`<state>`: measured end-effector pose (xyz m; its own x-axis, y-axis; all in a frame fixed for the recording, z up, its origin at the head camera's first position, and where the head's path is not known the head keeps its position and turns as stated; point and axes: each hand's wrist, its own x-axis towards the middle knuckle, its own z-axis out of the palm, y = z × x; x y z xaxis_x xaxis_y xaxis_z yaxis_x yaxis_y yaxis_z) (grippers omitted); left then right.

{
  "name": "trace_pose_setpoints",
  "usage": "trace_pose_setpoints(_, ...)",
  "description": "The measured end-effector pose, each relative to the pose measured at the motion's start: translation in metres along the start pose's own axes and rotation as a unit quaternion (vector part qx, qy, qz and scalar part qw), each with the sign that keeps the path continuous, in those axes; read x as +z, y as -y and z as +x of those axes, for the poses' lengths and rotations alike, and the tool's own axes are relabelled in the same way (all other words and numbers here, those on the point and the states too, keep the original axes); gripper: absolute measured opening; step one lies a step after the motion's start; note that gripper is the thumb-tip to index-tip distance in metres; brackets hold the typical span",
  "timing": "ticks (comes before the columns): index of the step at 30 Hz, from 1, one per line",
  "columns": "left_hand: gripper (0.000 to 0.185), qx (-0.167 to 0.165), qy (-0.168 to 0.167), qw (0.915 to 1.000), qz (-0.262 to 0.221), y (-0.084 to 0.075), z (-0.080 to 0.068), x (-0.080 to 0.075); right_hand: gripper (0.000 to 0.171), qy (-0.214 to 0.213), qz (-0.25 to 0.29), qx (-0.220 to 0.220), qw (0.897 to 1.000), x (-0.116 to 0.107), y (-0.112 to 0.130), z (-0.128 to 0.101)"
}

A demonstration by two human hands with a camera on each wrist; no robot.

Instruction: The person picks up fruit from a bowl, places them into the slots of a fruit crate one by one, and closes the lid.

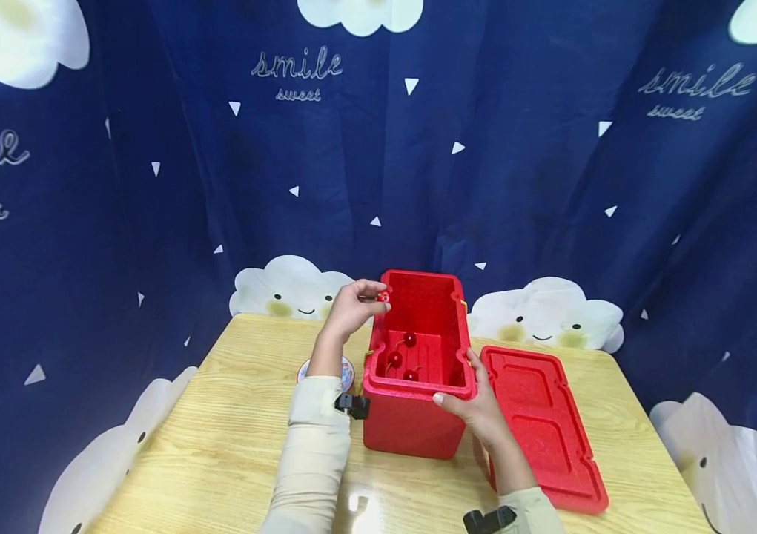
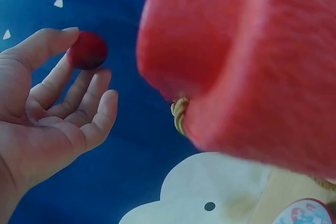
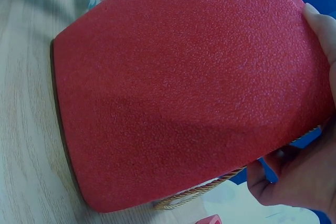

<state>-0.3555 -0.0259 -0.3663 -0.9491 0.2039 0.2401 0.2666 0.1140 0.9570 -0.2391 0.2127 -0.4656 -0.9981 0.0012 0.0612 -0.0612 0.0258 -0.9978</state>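
Observation:
A red foam box (image 1: 411, 426) stands without its lid on the table. Inside lie 3 cherries with stems, one cherry (image 1: 409, 339) farther back than the others. My left hand (image 1: 353, 305) pinches another cherry (image 2: 87, 50) between thumb and fingers, by the box's left rim near its far end. In the left wrist view this cherry is apart from the box wall. My right hand (image 1: 481, 408) grips the near right corner of the box, its thumb (image 3: 319, 27) on the front side and the other fingers along the right side.
The red lid (image 1: 541, 423) lies on the wooden table (image 1: 218, 437) to the right of the box. A round patterned container (image 1: 348, 374) sits left of the box, partly hidden by my left forearm. Twisted gold cord (image 3: 205, 186) hangs along the box's side. A dark blue curtain (image 1: 418, 170) hangs behind.

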Motion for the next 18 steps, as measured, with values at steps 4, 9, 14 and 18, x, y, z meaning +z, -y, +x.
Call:
trace_pose_setpoints(4, 0.034, -0.006, 0.027, 0.9996, 0.01, -0.005, 0.007, 0.003, 0.097, 0.001, 0.0, 0.0, 1.0, 0.0, 0.0, -0.001)
trace_pose_setpoints(9, 0.034, -0.01, 0.062, 0.9979, 0.017, -0.008, 0.014, 0.008, 0.097, 0.002, 0.003, -0.001, 1.0, -0.001, -0.001, 0.0)
trace_pose_setpoints(14, 0.033, 0.005, 0.102, 0.9946, 0.018, -0.002, 0.02, 0.013, 0.096, 0.001, 0.004, -0.002, 1.0, 0.0, -0.001, 0.0)
trace_pose_setpoints(18, 0.036, -0.037, 0.151, 0.9876, 0.022, -0.001, 0.027, 0.017, 0.096, 0.003, 0.006, -0.004, 1.0, 0.0, 0.0, 0.0)
